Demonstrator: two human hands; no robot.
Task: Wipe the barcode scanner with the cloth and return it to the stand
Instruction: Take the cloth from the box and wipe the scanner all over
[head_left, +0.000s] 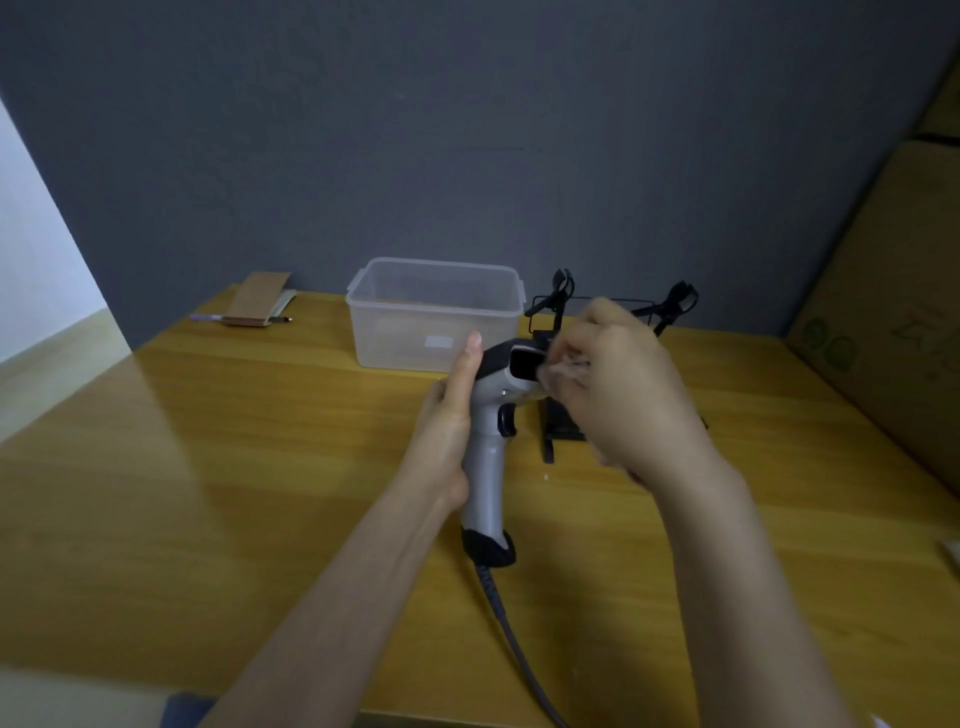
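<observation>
Grey wall at back, yellow wood desk (218, 467) in front, cardboard boxes (893, 322) stacked at right edge. On desk near wall: clear plastic tub (434, 312), open top, looks empty. Far left corner has a brown notebook (257, 301) w/ a pen (208, 317) just beside it.

Barcode scanner (488, 441) is held up above desk, approx. centre of view. Grey handle, black head, black base w/ cable (519, 649) running down toward bottom edge. Scan window faces right.

Left hand (447, 431) wraps the handle from the left side; fingers closed around the grip, thumb stretched straight up along the back of the head.

Right hand (618, 395) is at the scanner's front, fingers bunched together, pinching a small pale cloth (563, 371) against the window area. Cloth mostly hidden by the hand + motion-blurred, so its shape can't be told.

Stand (558, 421) is black wire/plastic, sits on desk right behind the scanner and partly hidden by right hand. Two black clip-like arms (675, 301) stick up at its back near the wall. Scanner is off the stand, just in front of it, not touching as far as visible.

Both forearms bare, coming in from bottom of view.
</observation>
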